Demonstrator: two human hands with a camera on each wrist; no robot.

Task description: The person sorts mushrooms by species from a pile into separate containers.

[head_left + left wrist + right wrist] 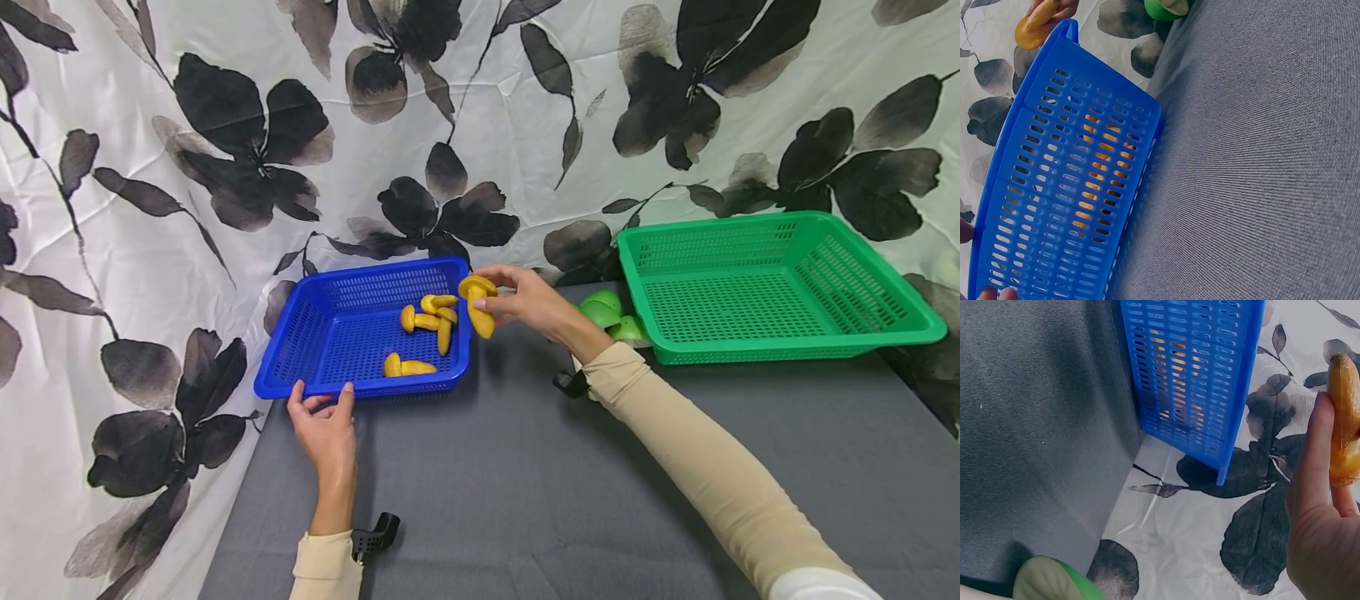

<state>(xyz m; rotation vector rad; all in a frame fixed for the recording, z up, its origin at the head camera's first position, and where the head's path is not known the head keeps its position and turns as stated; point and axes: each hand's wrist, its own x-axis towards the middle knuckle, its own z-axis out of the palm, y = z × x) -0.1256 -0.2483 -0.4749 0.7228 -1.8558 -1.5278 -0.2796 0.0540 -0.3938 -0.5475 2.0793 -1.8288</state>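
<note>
My right hand (528, 302) pinches a yellow toy mushroom (480, 312) between thumb and fingers, its cap up and stem down. It is held just past the right rim of the blue basket (300, 367). In the right wrist view, the same mushroom (1344, 419) shows at the right edge. Several more yellow mushrooms (408, 367) lie inside the blue basket, mostly in its right half. My left hand (326, 433) grips the basket's front rim near the left corner, and its fingertips (997, 294) show against the side wall in the left wrist view.
A green basket (787, 353) stands at the right back. Beside its left end sit green rounded pieces (602, 308) with pale undersides, partly behind my right forearm. A grey cloth (480, 500) covers the table, and a floral curtain (540, 125) hangs close behind the baskets.
</note>
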